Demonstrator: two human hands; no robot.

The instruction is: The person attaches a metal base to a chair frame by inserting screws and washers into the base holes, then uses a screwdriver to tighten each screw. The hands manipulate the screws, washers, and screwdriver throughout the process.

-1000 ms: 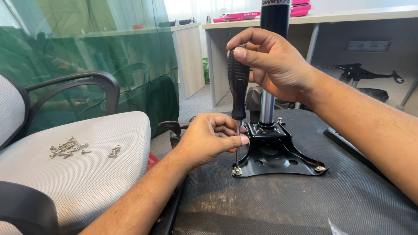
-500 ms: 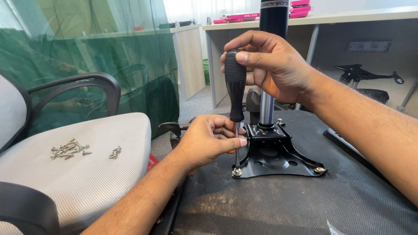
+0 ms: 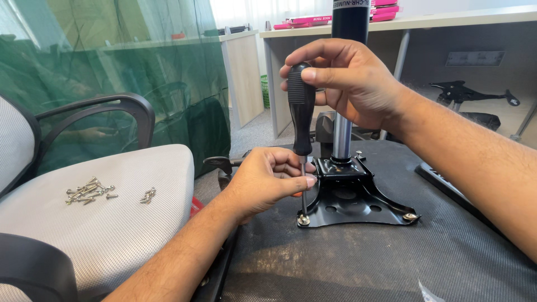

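Right hand (image 3: 349, 84) clenched round the black handle of the screwdriver (image 3: 302, 120), gripping it from the top; left hand (image 3: 268, 182) curled, fingertips (image 3: 305, 180) pinching the thin metal shaft low down. Screwdriver stands upright, long axis vertical, handle up, tip pointing straight down onto a screw (image 3: 303, 220) at the near-left corner of the black metal plate (image 3: 358, 204). Plate lies flat on the dark mesh underside of an upturned chair seat (image 3: 363, 263), roughly centre of scene; another screw (image 3: 410, 216) sits in its near-right corner. A metal column (image 3: 341, 134) rises from the middle of the plate, just right of the screwdriver, close to the handle but apart from it; right hand wraps partly in front of the column. Open seat surface near and right of the plate, plenty of room there; the right forearm crosses over it. Left edge of the dark seat drops off just left of the left wrist. Left of that, a second chair with grey seat (image 3: 112, 223) and black armrest (image 3: 112, 106); loose screws (image 3: 86, 191) piled on it, a smaller bunch (image 3: 148, 195) beside them, well apart from the hands. Far side: desks (image 3: 447, 22), green netting (image 3: 112, 67) far left.
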